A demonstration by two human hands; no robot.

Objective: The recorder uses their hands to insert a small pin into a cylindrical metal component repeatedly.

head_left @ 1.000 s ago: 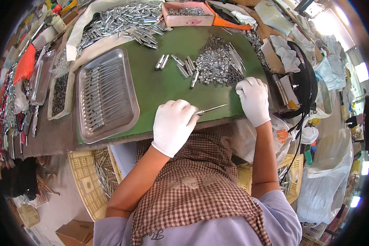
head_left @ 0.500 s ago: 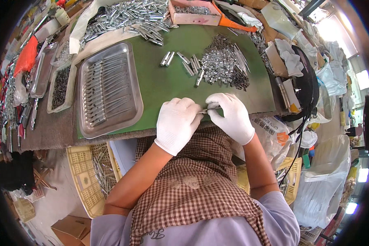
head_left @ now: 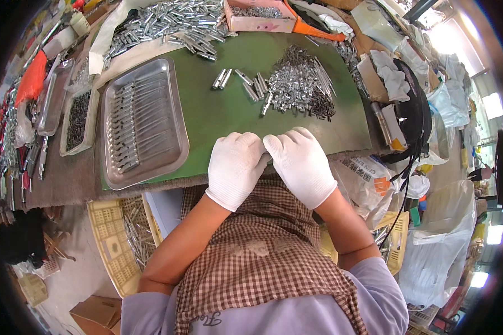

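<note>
My left hand point(head_left: 236, 168) and my right hand point(head_left: 302, 166), both in white knit gloves, meet at the front edge of the green work mat point(head_left: 207, 111). Their fingers are closed and pressed together; what they hold is hidden behind the gloves. Beyond them lies a heap of small silvery metal pieces point(head_left: 292, 88), with dark short pins point(head_left: 321, 106) and slim metal rods point(head_left: 323, 75) at its side. Several short metal tubes point(head_left: 254, 86) rest left of the heap, and a pair of tubes point(head_left: 222, 79) lies further left.
At left, a steel tray point(head_left: 183, 146) holds a row of slender metal pieces. Behind are a large pile of metal tubes point(head_left: 167, 25) and a pink box point(head_left: 262, 24) of small parts. A narrow bin point(head_left: 89, 142) holds dark pins. Yellow crates point(head_left: 109, 240) stand below the table.
My right hand has moved left and turned over, closing against my left hand. The small thin metal piece that showed between the fingertips is now hidden. The view has shifted slightly.
</note>
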